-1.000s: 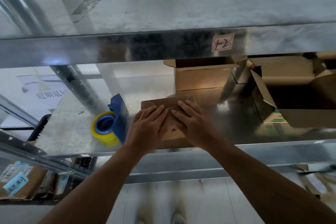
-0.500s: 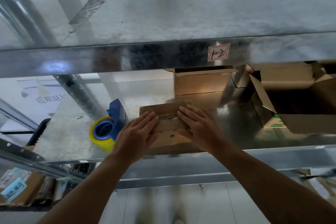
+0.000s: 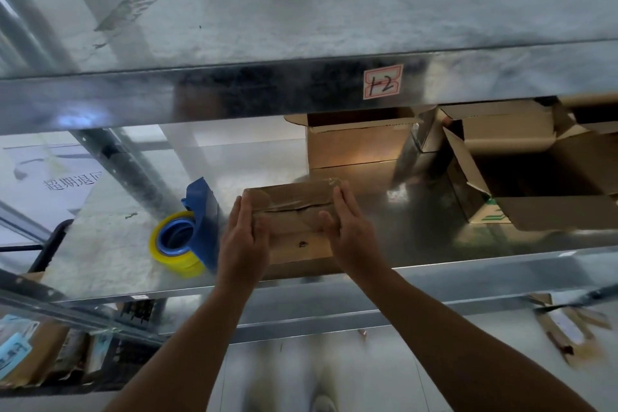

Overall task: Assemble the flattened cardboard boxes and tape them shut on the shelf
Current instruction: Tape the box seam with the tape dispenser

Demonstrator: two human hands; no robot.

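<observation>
A small brown cardboard box (image 3: 294,211) sits near the front edge of the metal shelf (image 3: 110,261), its top flaps closed under clear tape. My left hand (image 3: 242,241) lies flat against the box's left side with straight fingers. My right hand (image 3: 347,231) presses the right side, fingers extended along the edge and thumb on top. A yellow tape roll in a blue dispenser (image 3: 185,234) stands just left of my left hand.
An open cardboard box (image 3: 354,144) stands behind the small box. A larger open box (image 3: 551,184) with raised flaps fills the right of the shelf. The upper shelf beam (image 3: 234,94) hangs low overhead. Parcels (image 3: 20,351) lie on the lower level.
Both hands slid apart from the middle of the box top to its left and right sides. The taped seam, covered before, now shows between them.
</observation>
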